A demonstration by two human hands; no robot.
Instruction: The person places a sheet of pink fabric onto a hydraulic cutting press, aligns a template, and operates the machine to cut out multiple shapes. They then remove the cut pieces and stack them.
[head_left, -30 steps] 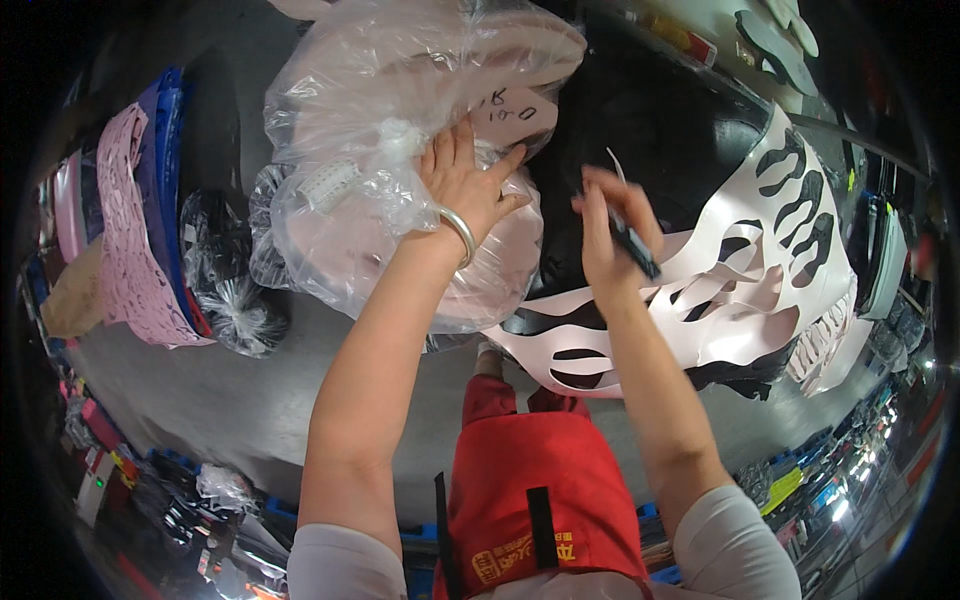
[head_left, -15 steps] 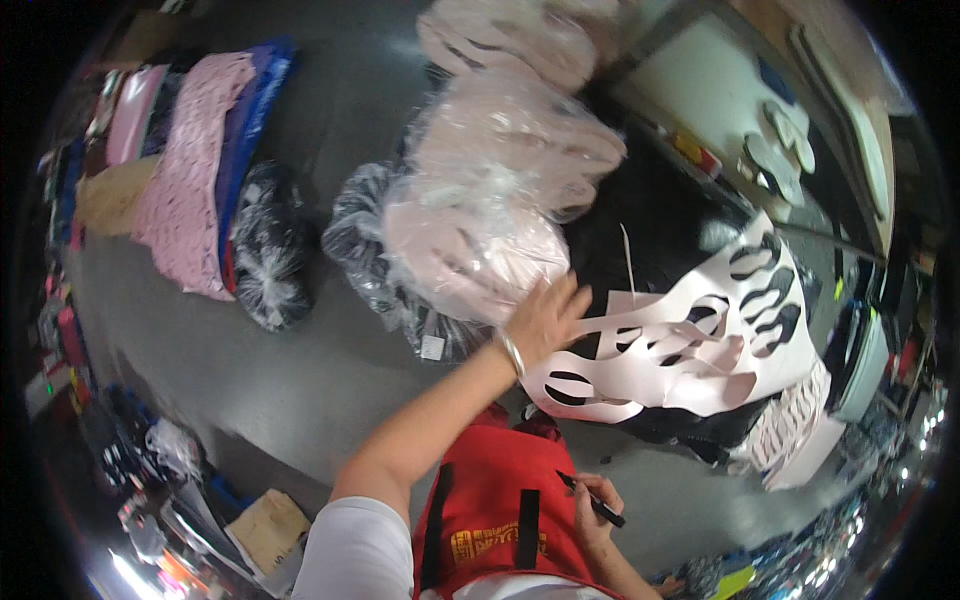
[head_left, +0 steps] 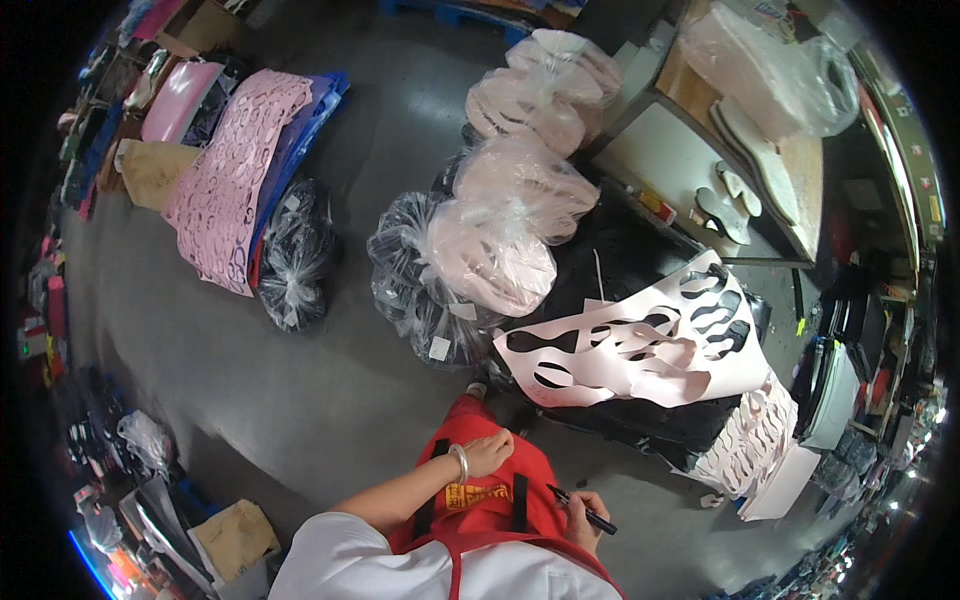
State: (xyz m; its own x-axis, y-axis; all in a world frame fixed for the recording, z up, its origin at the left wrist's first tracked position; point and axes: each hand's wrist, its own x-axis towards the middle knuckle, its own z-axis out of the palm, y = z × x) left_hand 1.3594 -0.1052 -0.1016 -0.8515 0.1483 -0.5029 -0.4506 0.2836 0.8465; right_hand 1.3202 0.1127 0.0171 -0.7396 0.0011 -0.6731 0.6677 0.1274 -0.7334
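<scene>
The left hand [head_left: 488, 455], a second ago pressed palm-down with spread fingers on the clear plastic bag of pale pink cutouts [head_left: 495, 265], and then above that bag's near edge, has pulled away to 6 o'clock, over the red apron [head_left: 530, 470]. The right hand [head_left: 580, 515], first raised beside the bag, has dropped to 5 o'clock at the apron's side, bringing the black marker pen [head_left: 603, 523] with it.

The view has shifted, so the bags look smaller. The farther bag [head_left: 550, 90], cut off before, now shows whole just past 12. Toward 2, the table's wooden top [head_left: 805, 165] has come into sight, and a blue pallet [head_left: 450, 15] at 12.
</scene>
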